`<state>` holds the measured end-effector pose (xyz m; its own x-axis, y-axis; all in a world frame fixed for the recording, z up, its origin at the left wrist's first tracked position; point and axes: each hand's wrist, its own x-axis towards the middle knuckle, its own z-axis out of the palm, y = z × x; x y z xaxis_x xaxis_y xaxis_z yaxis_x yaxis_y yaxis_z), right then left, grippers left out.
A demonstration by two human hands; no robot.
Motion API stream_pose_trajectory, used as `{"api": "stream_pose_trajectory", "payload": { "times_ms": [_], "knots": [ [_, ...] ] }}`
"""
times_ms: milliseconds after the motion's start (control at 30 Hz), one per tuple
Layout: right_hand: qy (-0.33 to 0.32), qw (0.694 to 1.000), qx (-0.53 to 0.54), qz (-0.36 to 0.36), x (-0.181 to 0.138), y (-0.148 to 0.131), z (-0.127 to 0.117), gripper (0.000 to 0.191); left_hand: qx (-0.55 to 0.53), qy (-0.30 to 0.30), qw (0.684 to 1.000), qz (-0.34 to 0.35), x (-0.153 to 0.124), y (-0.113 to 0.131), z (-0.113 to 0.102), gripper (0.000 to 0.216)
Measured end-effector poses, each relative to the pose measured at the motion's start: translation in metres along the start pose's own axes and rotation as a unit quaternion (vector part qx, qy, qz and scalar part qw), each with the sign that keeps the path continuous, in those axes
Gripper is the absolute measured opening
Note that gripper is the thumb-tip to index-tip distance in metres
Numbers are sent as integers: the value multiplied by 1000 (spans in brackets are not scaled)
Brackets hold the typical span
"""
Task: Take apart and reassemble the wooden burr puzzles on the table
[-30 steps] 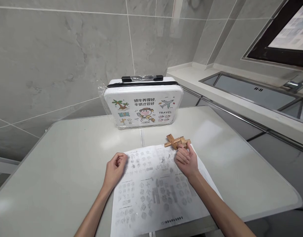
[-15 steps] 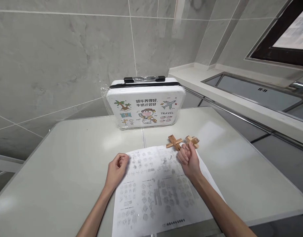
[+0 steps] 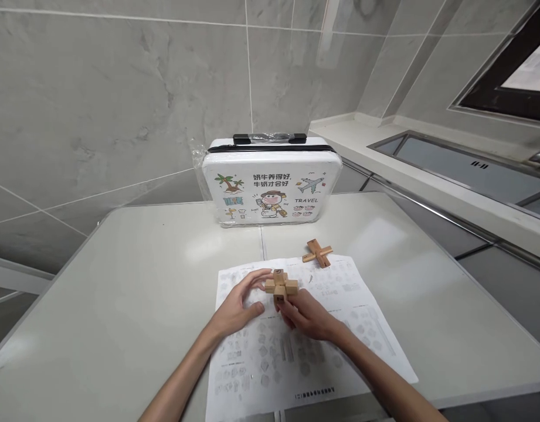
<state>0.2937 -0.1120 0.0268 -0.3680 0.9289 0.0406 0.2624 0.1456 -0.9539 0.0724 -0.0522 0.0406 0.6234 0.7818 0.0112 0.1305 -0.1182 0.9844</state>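
Observation:
A light wooden burr puzzle point(image 3: 281, 285) with interlocking blocks is gripped by my right hand point(image 3: 308, 313) over the printed sheet. My left hand point(image 3: 240, 303) is just left of it, thumb and fingers apart; whether its fingertips touch the puzzle's far left side I cannot tell. Farther back, a second wooden piece point(image 3: 318, 253), darker and cross-shaped, lies at the sheet's top edge. Beneath both hands is the white sheet point(image 3: 234, 392), covered in faint printed diagrams.
A white carry case point(image 3: 270, 167) with cartoon prints and a plastic wrap stands upright at the back of the pale table point(image 3: 98, 305). To the right runs a white counter point(image 3: 349, 135) with a sink point(image 3: 463, 167). A tiled wall rises behind.
My right hand has taken the lighter wooden puzzle from beside the cross-shaped piece and brought it left and nearer. My left hand has unfolded and moved right towards it.

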Motion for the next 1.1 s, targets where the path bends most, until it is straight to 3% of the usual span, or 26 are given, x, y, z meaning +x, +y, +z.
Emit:
{"api": "stream_pose_trajectory", "payload": {
  "times_ms": [67,167,367,533,700,1100],
  "knots": [
    [-16,999,-38,-3,4,-1,6,58,-40,-27,999,-11,3,-2,4,77],
    [-34,998,-60,8,7,-1,10,56,-75,-36,996,-32,4,-6,7,62],
    [-83,987,137,-1,7,5,6,46,-125,-63,988,-59,3,-8,5,53],
    [-13,981,194,24,7,20,10,36,-101,-54,993,-29,3,-9,4,61],
    [87,984,157,15,5,30,15,24,-49,0,999,-1,2,-12,7,58],
    [108,986,128,15,3,41,19,15,119,64,988,76,5,-19,6,55]
  ]
}}
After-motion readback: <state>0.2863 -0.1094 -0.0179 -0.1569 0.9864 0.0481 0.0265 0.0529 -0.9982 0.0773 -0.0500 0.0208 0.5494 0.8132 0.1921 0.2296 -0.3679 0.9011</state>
